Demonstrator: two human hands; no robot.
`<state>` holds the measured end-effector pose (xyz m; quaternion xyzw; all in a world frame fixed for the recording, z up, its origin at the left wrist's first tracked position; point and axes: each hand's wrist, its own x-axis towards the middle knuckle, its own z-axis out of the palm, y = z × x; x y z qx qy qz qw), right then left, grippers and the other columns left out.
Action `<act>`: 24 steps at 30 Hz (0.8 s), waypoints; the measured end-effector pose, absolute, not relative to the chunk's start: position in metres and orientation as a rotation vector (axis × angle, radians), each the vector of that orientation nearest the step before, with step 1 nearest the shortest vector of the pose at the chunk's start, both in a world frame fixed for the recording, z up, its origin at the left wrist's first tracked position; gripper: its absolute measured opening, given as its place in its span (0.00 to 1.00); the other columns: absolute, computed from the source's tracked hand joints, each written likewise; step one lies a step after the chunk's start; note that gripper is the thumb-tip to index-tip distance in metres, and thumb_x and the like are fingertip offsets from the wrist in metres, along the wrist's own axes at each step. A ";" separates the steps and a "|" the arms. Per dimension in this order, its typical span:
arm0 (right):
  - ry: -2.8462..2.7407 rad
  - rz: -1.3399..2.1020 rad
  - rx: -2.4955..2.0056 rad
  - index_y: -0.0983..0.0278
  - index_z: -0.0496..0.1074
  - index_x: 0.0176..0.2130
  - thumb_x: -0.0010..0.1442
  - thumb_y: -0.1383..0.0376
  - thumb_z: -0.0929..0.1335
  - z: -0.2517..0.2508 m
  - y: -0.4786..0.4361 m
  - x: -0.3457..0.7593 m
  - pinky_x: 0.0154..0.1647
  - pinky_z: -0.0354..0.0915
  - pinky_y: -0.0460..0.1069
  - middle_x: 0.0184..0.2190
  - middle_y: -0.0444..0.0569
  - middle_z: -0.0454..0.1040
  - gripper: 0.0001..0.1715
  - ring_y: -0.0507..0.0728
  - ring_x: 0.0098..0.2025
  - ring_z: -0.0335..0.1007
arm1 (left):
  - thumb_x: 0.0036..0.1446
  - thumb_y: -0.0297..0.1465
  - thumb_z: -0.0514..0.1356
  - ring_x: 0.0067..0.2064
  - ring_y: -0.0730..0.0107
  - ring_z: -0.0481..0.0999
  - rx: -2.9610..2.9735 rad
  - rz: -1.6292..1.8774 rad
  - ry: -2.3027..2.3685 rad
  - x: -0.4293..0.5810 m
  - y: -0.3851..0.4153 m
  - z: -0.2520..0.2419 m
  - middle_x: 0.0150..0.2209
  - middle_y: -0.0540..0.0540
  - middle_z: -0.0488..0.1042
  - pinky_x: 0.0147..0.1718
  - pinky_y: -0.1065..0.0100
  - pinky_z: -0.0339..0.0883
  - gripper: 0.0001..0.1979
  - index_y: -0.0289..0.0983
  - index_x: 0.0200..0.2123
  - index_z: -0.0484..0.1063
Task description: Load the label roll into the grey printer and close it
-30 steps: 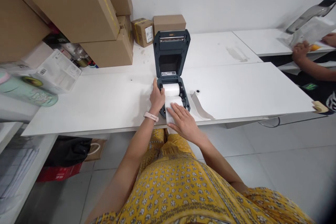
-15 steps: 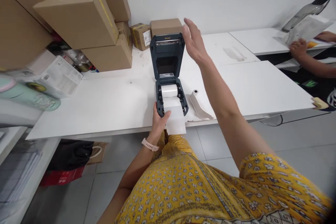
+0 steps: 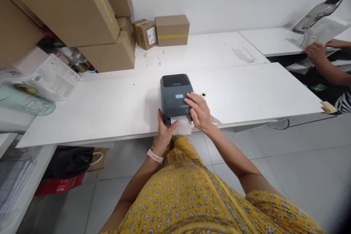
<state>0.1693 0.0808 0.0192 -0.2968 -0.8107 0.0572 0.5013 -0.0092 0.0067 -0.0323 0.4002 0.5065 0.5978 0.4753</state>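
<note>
A dark grey-blue label printer [image 3: 175, 97] stands near the table's front edge with its lid down. White label paper [image 3: 183, 126] comes out of its front and hangs over the edge. My left hand [image 3: 165, 131] is at the printer's front left corner, its thumb on the paper and its fingers round the base. My right hand [image 3: 199, 111] lies on the right side of the lid with its fingers spread. Partly hidden behind that hand is a small paper roll [image 3: 203, 95] with a loose strip.
Cardboard boxes [image 3: 71, 18] are stacked at the back left, with two smaller ones [image 3: 172, 31] by the wall. A white box and a green bottle [image 3: 27, 100] are at the left. At the right, another person's hands hold a clear bag [image 3: 325, 31].
The printer's lid has swung from upright to closed over the roll inside. My right hand has come down from beside the raised lid onto its top. My left hand stays at the front corner.
</note>
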 end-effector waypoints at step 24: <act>-1.159 1.430 -1.094 0.53 0.56 0.73 0.62 0.45 0.73 -0.017 0.068 0.155 0.71 0.65 0.65 0.72 0.49 0.66 0.49 0.66 0.71 0.65 | 0.54 0.47 0.71 0.68 0.45 0.70 0.927 1.285 1.201 -0.042 0.039 0.019 0.66 0.37 0.72 0.68 0.47 0.63 0.38 0.39 0.64 0.68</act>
